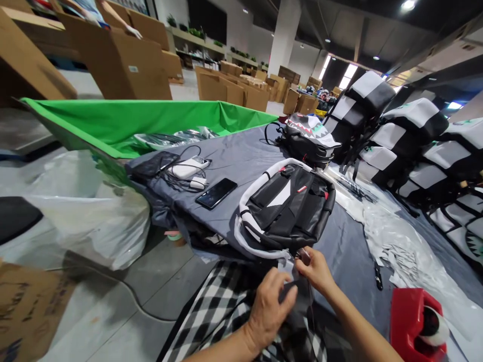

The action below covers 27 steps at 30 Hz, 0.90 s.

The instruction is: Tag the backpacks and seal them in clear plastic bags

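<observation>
A black backpack (292, 208) with white trim and small red tags lies on the grey cloth-covered table in front of me. My right hand (315, 269) is at its near edge, thumb and fingers pinched together. What they pinch is too small to make out; a thin dark strand hangs below. Just left and nearer to me, my left hand (269, 306) has its thumb apart from its half-curled fingers, with nothing clearly held. A pale translucent piece (286, 269) shows by its fingertips. White edging (254, 249) curves loosely along the backpack's near left side.
Left of the backpack lie a phone (217, 193) and a white device (188, 167) with tangled cables. At right are a red tape dispenser (409, 322), a black cutter (378, 276) and plastic wrap (407, 251). Stacked backpacks (394, 133) stand behind; a green-lined bin (166, 113) adjoins the table.
</observation>
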Each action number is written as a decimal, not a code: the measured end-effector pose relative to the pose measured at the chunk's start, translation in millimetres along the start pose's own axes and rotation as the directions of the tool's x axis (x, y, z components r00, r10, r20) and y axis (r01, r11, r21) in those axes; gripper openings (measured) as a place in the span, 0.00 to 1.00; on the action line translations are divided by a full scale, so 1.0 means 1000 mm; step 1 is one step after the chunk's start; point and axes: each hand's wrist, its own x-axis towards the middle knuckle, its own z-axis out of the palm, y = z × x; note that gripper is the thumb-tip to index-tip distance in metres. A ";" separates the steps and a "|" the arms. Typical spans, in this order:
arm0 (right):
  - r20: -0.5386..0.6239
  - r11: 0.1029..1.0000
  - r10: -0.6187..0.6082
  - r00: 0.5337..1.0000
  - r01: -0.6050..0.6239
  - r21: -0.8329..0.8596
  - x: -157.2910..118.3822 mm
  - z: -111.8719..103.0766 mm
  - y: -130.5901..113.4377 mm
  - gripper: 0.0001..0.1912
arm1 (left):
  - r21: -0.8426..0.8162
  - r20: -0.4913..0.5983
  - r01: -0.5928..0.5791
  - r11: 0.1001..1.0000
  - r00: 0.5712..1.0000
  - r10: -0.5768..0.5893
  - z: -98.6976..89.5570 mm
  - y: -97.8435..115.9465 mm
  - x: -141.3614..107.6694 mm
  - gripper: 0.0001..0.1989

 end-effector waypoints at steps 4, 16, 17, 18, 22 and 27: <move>0.092 1.000 0.009 0.996 -0.008 -0.010 0.006 -0.007 0.000 0.07 | -0.586 0.069 0.470 0.660 0.841 -0.537 -0.015 0.001 0.019 0.18; 0.186 0.999 -0.007 0.982 0.001 0.032 0.011 -0.020 0.000 0.11 | -0.735 0.436 0.675 -0.068 0.393 -0.810 0.018 -0.001 0.063 0.03; 0.203 0.998 -0.020 0.979 0.008 0.057 0.011 -0.023 0.001 0.13 | -0.758 0.395 0.651 -0.034 0.417 -0.819 0.020 -0.002 0.060 0.05; 0.218 0.996 -0.034 0.975 0.015 0.087 0.011 -0.026 0.001 0.15 | -0.788 0.342 0.615 0.017 0.461 -0.819 0.021 -0.002 0.057 0.07; 0.170 0.979 -0.037 0.985 0.001 0.206 0.010 -0.035 0.003 0.23 | -0.865 0.106 0.428 0.262 0.666 -0.739 0.027 -0.002 0.051 0.09; -0.022 0.995 -0.051 0.998 0.052 0.081 0.005 -0.043 -0.004 0.24 | -0.885 -0.009 0.354 0.303 0.636 -0.771 0.040 -0.005 0.057 0.11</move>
